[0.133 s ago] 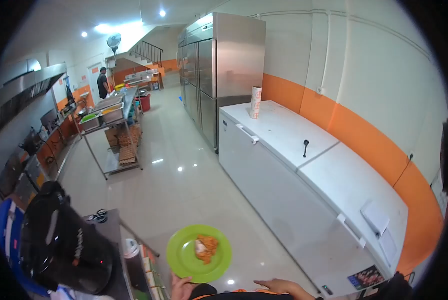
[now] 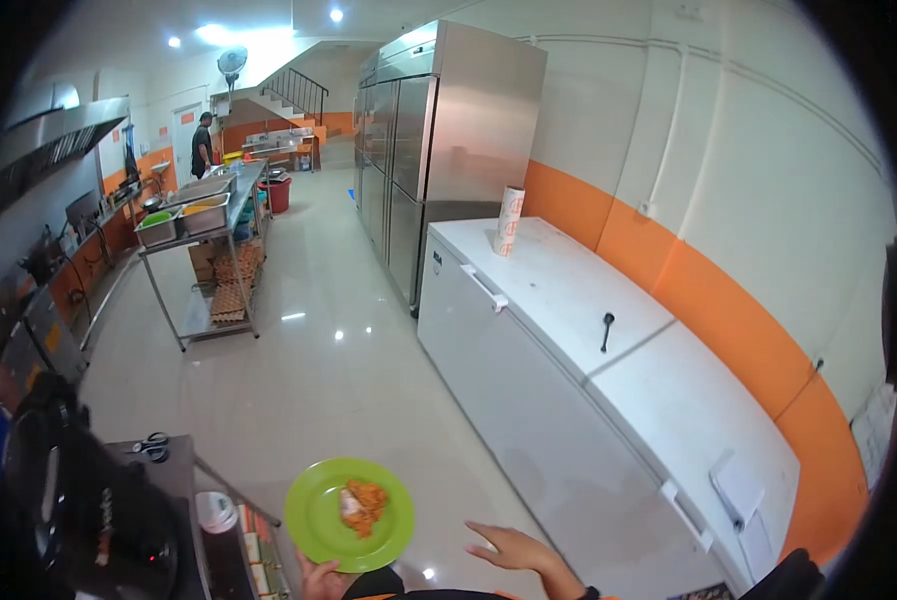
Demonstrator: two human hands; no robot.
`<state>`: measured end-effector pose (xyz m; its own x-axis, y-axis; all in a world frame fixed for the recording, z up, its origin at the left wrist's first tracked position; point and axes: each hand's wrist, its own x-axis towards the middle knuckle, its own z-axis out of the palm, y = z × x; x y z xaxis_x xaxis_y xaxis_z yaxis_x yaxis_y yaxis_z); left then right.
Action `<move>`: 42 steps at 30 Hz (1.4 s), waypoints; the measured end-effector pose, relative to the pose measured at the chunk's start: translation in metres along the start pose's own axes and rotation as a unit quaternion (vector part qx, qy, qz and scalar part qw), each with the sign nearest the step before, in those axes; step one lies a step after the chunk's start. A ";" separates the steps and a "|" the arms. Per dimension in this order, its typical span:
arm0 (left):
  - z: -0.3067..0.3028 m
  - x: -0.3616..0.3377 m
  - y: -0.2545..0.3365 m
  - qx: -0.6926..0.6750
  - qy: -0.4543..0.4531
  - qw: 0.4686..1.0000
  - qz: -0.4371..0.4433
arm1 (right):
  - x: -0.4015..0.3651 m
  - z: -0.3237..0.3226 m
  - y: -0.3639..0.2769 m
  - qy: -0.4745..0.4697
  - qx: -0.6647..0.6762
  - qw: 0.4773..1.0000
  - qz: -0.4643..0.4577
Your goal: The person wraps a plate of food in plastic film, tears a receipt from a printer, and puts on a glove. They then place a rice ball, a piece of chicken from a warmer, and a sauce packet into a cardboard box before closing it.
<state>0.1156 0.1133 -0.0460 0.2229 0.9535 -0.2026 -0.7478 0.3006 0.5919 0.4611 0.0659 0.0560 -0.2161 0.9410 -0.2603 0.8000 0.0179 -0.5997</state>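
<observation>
My left hand (image 2: 321,577) grips the near edge of a round green plate (image 2: 314,525), fingers curled under its rim. A piece of orange-brown food (image 2: 366,508), which looks like fried chicken with a pale part showing, lies on the plate. My right hand (image 2: 512,549) is in the air to the right of the plate, apart from it. Its fingers are stretched out and nothing is in them.
A white chest freezer (image 2: 569,390) along the right bears a paper roll (image 2: 510,222), a black spoon-like utensil (image 2: 607,332) and a notepad (image 2: 737,488). Left stand a black appliance (image 2: 89,500) and scissors (image 2: 152,447). Ahead are a steel worktable (image 2: 209,215) and a person (image 2: 202,148).
The view has turned slightly, and the plate appears farther left. My right hand has come up further into view with its fingers extended.
</observation>
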 end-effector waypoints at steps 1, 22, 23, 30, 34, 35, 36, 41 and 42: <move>0.001 0.022 0.007 0.040 0.023 0.999 0.011 | 0.040 -0.008 -0.004 -0.002 0.005 1.000 -0.004; 0.258 0.761 -0.033 0.005 -0.087 0.996 -0.007 | 0.476 -0.335 0.296 0.281 0.147 0.896 0.311; 0.266 0.784 -0.040 0.015 -0.077 0.997 -0.009 | 0.498 -0.367 0.314 0.325 0.143 0.887 0.296; 0.322 0.920 -0.052 0.066 -0.033 0.995 -0.064 | 0.649 -0.636 0.351 0.583 -0.137 0.800 0.037; 0.347 1.003 -0.060 0.062 -0.072 0.990 -0.107 | 0.738 -0.731 0.344 0.626 -0.258 0.736 0.003; 0.362 1.027 -0.061 0.087 -0.077 0.984 -0.133 | 0.752 -0.743 0.350 0.619 -0.311 0.721 0.019; 0.375 1.049 -0.060 0.117 -0.083 0.976 -0.161 | 0.760 -0.748 0.362 0.622 -0.315 0.716 0.035; 0.413 1.178 -0.090 0.169 -0.183 0.937 -0.244 | 0.745 -0.719 0.368 0.699 -0.129 0.701 0.051; 0.427 1.193 -0.097 0.160 -0.190 0.930 -0.269 | 0.737 -0.708 0.373 0.705 -0.136 0.692 0.077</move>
<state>0.7211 1.2298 -0.0119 0.7627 0.5821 -0.2820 -0.2528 0.6695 0.6985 0.9962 1.0051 0.1763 0.4911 0.3291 0.8065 0.8698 -0.2364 -0.4332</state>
